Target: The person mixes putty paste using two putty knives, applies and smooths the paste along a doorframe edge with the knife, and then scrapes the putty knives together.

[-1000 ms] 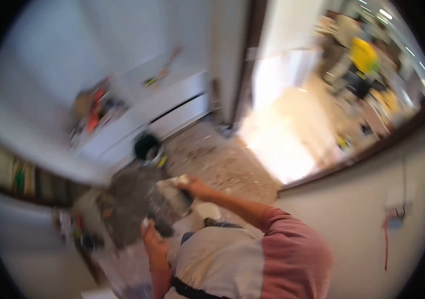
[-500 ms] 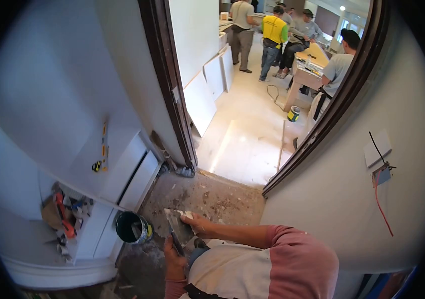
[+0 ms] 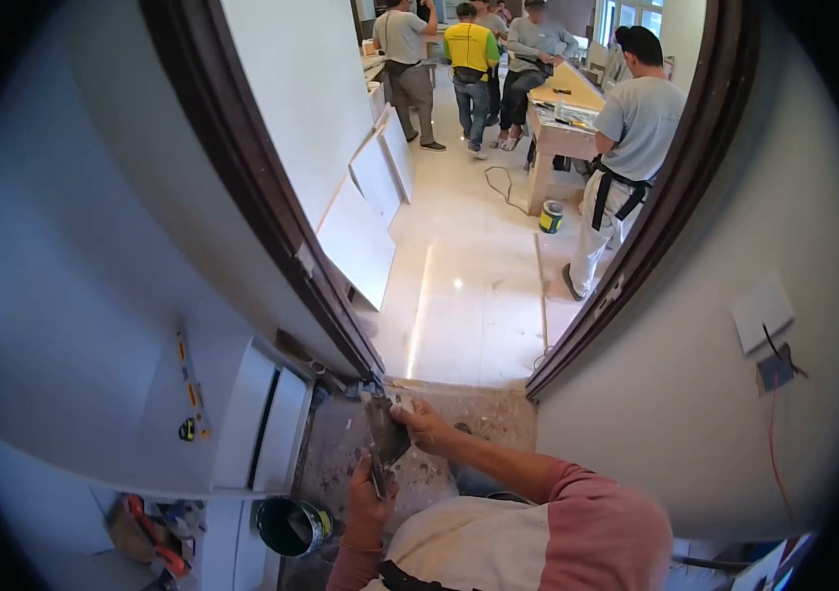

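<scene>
In the head view my right hand (image 3: 424,426) is closed on a broad, flat grey scraper blade (image 3: 392,440), its thumb on the face. My left hand (image 3: 370,507) wraps round the narrow handle of a putty knife (image 3: 378,475), which stands up against the broad blade's left side. Pale filler shows near the top of the tools. To the left of my left hand, a dark bucket (image 3: 321,526) stands on the stained floor with a greyish flat thing inside.
A doorway with a dark frame (image 3: 242,128) opens onto a bright room with several people, a workbench (image 3: 548,133) and leaning white panels (image 3: 355,236). A spirit level (image 3: 188,379) and tape measure (image 3: 186,429) lie at left. Wires (image 3: 774,433) hang from the right wall.
My view has shifted, showing more of the room beyond the doorway. The broad blade has turned more upright, and both hands still hold their tools.
</scene>
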